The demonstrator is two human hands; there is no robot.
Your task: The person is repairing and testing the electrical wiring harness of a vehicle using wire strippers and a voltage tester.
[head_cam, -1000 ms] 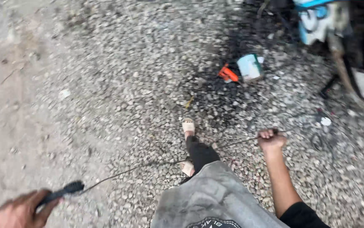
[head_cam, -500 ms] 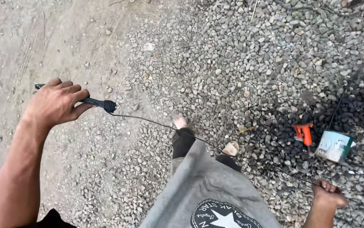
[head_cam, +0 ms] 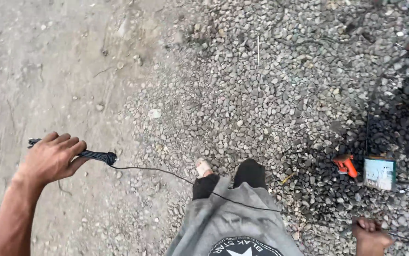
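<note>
Seen from the head camera I am watching through, a person stands on loose gravel (head_cam: 261, 95) with a thin black wire (head_cam: 166, 171) stretched between both hands. The left hand (head_cam: 50, 159) is out to the side over the bare dirt (head_cam: 34, 71), its grip pressed together around a black wound coil (head_cam: 98, 155) of the same wire, fingers wrapped over the top and the thumb underneath; one end of the coil pokes out behind the hand, the other just past the fingers toward the person's foot (head_cam: 203, 167). From that end the wire runs in a shallow sag, passes just below the foot, and crosses the grey shirt (head_cam: 233, 223) toward the right hand (head_cam: 369, 232). That hand sits low at the frame's bottom edge, well to the far side of the foot, its grip curled into a fist; I judge it pinches the wire, though the strand itself is too fine to follow into the fist. Holding the two hands wide apart looks, to me, like a way to keep the line off the stones and nearly taut across the body. Beyond the foot on the right-hand side, on a dark stained patch of gravel, lie an orange tool (head_cam: 345, 165) and, just beside it, a small pale rectangular box (head_cam: 380, 173).
</note>
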